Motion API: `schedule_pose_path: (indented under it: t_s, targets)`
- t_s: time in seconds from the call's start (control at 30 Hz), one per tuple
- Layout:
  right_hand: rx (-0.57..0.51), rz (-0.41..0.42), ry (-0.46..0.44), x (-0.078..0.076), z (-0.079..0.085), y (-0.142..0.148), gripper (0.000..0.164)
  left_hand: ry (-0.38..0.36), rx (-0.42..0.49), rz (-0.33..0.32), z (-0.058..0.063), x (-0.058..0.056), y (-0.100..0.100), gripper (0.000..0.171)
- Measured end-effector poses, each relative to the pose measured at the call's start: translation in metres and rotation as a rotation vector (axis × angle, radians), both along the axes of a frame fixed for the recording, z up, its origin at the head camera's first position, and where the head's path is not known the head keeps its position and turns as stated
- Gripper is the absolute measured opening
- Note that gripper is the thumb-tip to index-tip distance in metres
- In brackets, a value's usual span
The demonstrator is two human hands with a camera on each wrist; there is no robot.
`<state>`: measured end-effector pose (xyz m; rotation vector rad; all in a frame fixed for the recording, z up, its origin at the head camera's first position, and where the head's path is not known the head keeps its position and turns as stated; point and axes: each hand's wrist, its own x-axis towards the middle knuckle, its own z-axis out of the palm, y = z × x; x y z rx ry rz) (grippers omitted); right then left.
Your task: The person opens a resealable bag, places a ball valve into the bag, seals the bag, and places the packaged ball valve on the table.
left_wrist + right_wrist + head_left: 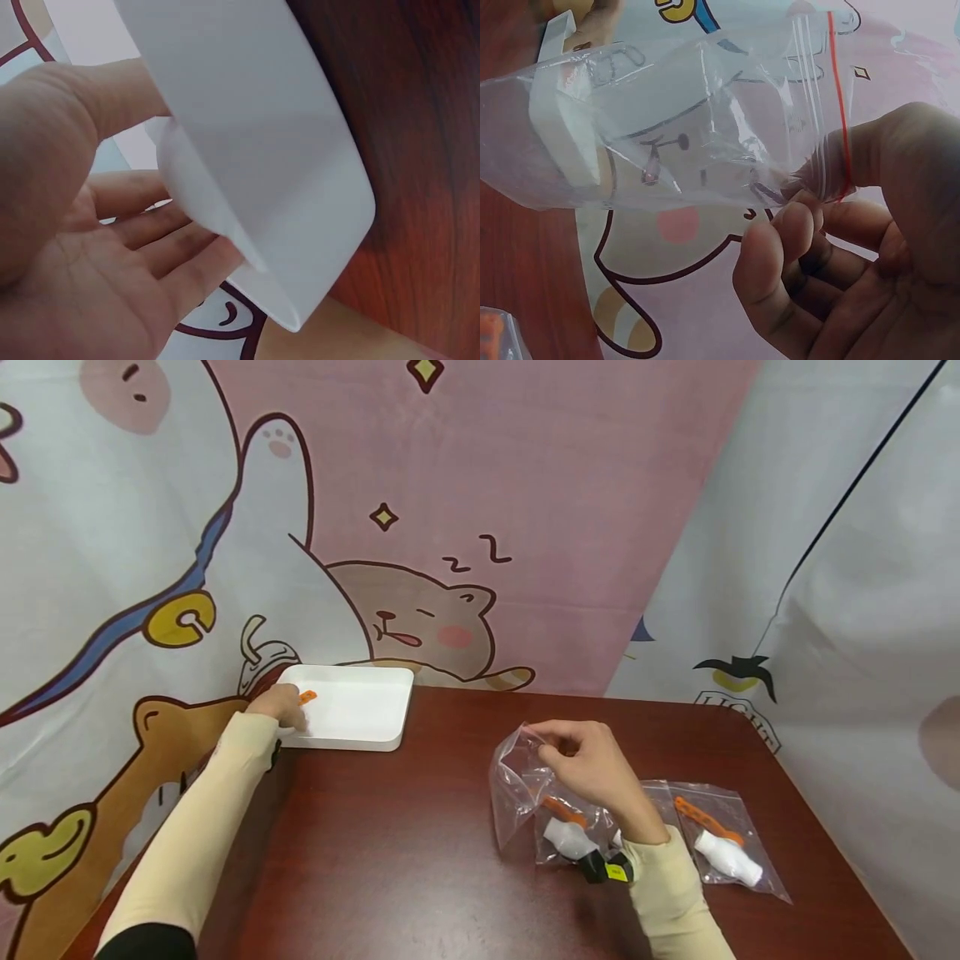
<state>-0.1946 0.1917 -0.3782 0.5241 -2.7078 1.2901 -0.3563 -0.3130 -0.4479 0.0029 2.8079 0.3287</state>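
In the head view my left hand (281, 706) is at the left end of a white tray (356, 743), reaching over its rim. Between its thumb and fingers is a rounded white bottle (187, 176), partly hidden by the tray wall in the left wrist view. An orange strip-like piece (307, 697) lies in the tray beside this hand. My right hand (588, 760) pinches a clear zip bag (712, 112) near its red-lined opening. Nothing shows inside that bag, which hangs above the table.
Under and beside the right hand lie filled clear bags on the brown table (390, 860). One shows a white bottle (570, 839) and an orange piece (564, 812); another bag (765, 860) lies farther right. A cartoon-printed cloth (540, 527) hangs behind the table.
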Motion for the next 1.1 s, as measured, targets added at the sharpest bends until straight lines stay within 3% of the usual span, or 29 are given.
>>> schedule_pose_path:
  t_s: [0.2,0.53,0.7,0.93,1.1]
  targets:
    - [0.009,0.007,0.005,-0.001,-0.001,-0.001,0.033,0.043,0.017,0.040,0.000,0.005,0.000,0.041]
    - [0.013,-0.006,0.000,0.000,0.000,0.001,0.033,0.136,0.079,0.044,-0.003,0.009,0.000,0.024]
    - [0.013,-0.004,0.001,0.000,-0.001,0.000,0.034,0.185,0.084,0.033,-0.001,0.010,0.002,0.036]
    - [0.013,-0.001,-0.003,-0.002,-0.002,0.000,0.034,0.266,0.146,0.029,0.011,0.016,0.015,0.058]
    - [0.020,0.003,-0.006,-0.002,-0.002,0.000,0.033,0.326,0.204,0.022,0.015,0.022,0.027,0.060]
